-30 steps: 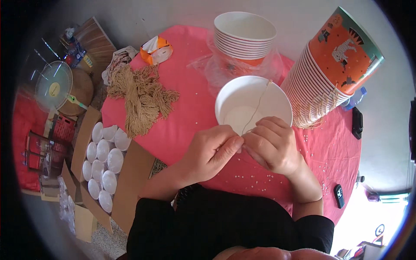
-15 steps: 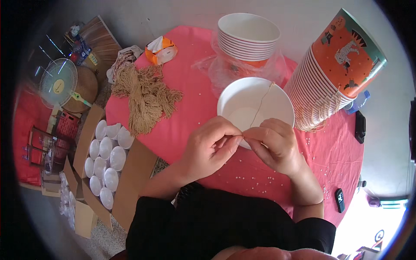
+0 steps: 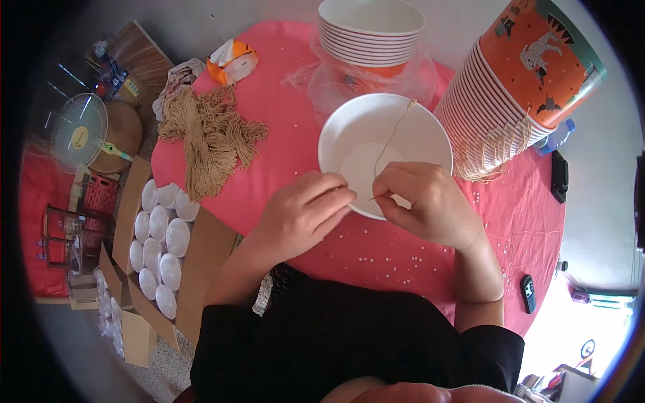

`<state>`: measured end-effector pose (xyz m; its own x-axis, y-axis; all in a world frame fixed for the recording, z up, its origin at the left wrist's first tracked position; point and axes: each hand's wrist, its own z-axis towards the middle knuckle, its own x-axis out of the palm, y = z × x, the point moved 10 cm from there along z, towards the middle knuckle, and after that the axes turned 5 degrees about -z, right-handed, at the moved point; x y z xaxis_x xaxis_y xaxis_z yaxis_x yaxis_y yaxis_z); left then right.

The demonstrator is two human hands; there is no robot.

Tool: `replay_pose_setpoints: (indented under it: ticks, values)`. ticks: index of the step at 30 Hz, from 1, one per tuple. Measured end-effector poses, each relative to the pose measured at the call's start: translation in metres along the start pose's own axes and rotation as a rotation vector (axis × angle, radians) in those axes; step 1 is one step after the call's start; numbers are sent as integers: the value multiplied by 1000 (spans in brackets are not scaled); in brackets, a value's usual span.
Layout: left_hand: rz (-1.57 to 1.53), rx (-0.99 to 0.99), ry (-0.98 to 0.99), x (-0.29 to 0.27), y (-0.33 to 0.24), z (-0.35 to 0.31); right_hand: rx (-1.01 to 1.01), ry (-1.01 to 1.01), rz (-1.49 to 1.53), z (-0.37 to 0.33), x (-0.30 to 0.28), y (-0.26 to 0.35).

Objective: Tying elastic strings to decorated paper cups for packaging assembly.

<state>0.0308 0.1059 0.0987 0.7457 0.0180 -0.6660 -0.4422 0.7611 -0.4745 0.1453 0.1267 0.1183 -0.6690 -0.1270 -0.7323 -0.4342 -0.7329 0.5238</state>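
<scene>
A white paper bucket (image 3: pixel 349 138) stands upright in front of me, its mouth facing up. From the far right of its rim a thin tan string (image 3: pixel 390 143) runs across the inside toward me. My right hand (image 3: pixel 426 201) pinches the string's loose end over the near right rim, with a short tip poking out. Against the near left rim, my left hand (image 3: pixel 306 211) has its fingers together and appears to grip the bucket's edge; its thumb is hidden.
On the red-covered table (image 3: pixel 285 151) lie a tan string bundle (image 3: pixel 215 141), a tissue pack (image 3: pixel 233 62) and scattered white bits. Nested buckets (image 3: pixel 369 43) stand behind, with a tall leaning stack (image 3: pixel 514 87) at right. A carton of cups (image 3: pixel 201 269) sits at lower left.
My hands have parted from where their fingertips met at the string. The left went to the bucket's rim; the right keeps the string end. The whole view has shifted slightly.
</scene>
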Motion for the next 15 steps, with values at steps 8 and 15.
replay_pose_setpoints:
  ticks: [8, 15]
  values:
    - [206, 362, -104, -5, -35, -18, -30, 131, -72, -6, 13, 12]
    - [218, 402, -110, -4, -38, -22, -82, 120, -62, -5, 15, 20]
